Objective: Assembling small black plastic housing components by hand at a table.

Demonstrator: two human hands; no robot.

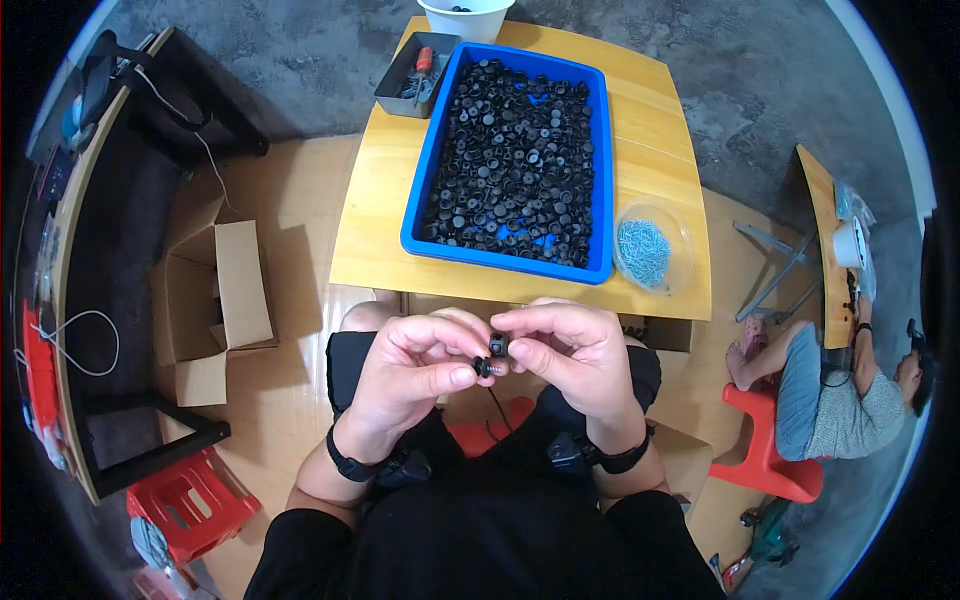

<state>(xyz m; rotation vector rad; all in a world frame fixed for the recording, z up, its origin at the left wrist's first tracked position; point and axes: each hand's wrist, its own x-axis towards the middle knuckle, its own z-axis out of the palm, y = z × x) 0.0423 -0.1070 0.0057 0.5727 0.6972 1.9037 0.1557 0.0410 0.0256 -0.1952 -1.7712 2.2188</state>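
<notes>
Above my lap, close to the table's near edge, both hands meet. Thumb and fingers of my left hand [425,360] pinch a small round black plastic piece [481,367], with a short, shiny ridged part beside it that may be a screw. My right hand [575,355] grips a small black plastic cap [499,345] just above and to the right of that piece. The two pieces are very close; whether they touch, I cannot tell. Beyond my hands, a blue tray [607,150] holds a heap of similar small black plastic parts.
The tray stands on a yellow wooden table [655,120]. Right of it is a clear round tub of silvery screws [643,252]; at the far left, a grey bin [390,95] with a red-handled screwdriver [424,62]. An open carton [245,285] lies left. A person [850,415] sits right.
</notes>
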